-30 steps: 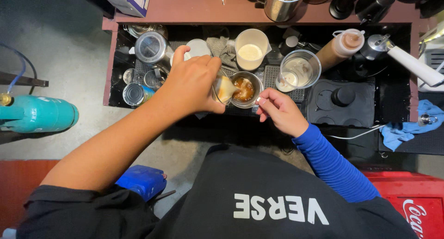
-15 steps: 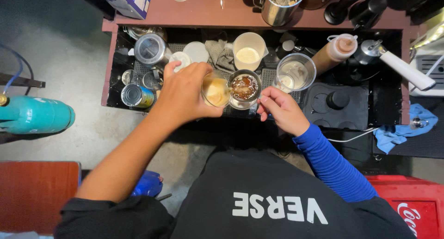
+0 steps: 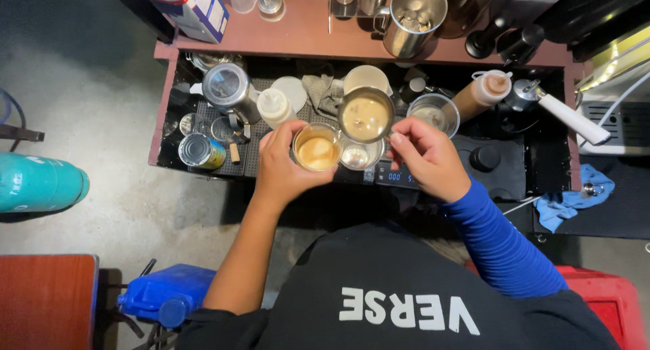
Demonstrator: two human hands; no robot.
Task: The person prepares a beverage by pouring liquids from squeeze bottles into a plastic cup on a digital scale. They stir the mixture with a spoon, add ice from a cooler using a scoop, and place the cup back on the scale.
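Observation:
My left hand (image 3: 283,172) is wrapped around a small clear glass (image 3: 317,151) of tan, foamy coffee, held upright. My right hand (image 3: 430,158), in a blue sleeve, grips the handle of a small steel pitcher (image 3: 365,115) filled with pale milky liquid, held just above and right of the glass. Below both, a second small cup (image 3: 360,158) rests on a black digital scale (image 3: 401,177); its contents are mostly hidden.
The dark counter (image 3: 542,167) is crowded: a white squeeze bottle (image 3: 273,106), a tin can (image 3: 202,151), a lidded steel pot (image 3: 227,87), a clear plastic cup (image 3: 435,113), a brown sauce bottle (image 3: 483,93). A teal gas cylinder (image 3: 37,184) and blue jerrycan (image 3: 166,296) stand on the floor.
My left hand has brought its glass from tilted over the cup on the scale back to upright. My right hand has lifted the steel pitcher up beside the glass.

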